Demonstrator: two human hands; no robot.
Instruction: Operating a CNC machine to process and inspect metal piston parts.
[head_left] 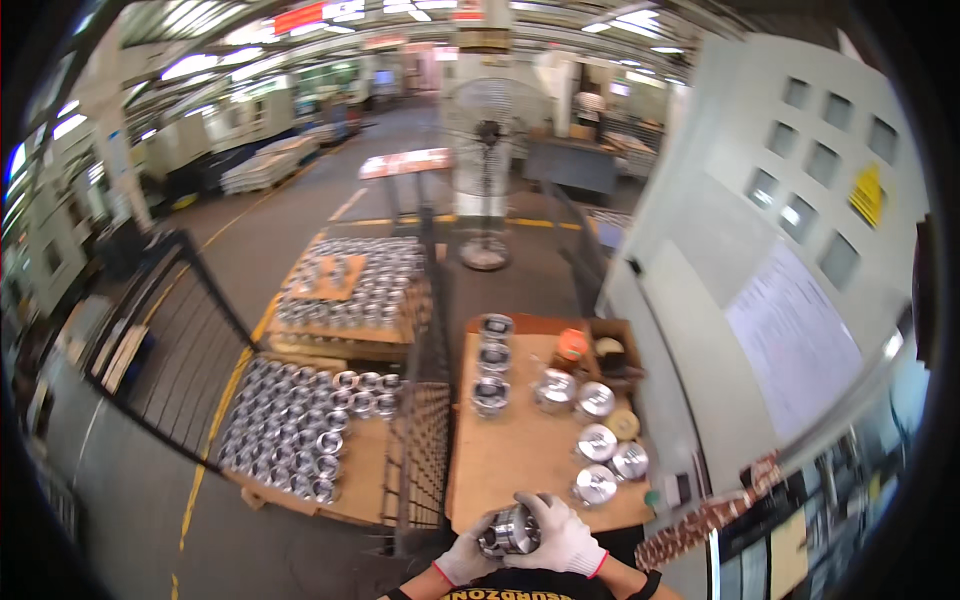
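Head view: left hand [463, 560] and right hand [560, 540], both gloved, wrapping fingers around metal part [510, 530] at 6 o'clock, over table [505, 460] near edge. Similar parts [598, 442] lying at 1 o'clock. Judging: keeping two-handed grip firm, part level.

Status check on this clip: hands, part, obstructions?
Left hand and right hand, gloved, both gripping metal cylinder. Held over wooden table edge. Nothing in the way.

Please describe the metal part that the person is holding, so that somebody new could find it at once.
Start at the wooden table beside the grey machine wall. At its near edge, both gloved hands, left hand and right hand, grip one shiny metal ring. The other rings rest on the table; only this one is lifted and held.
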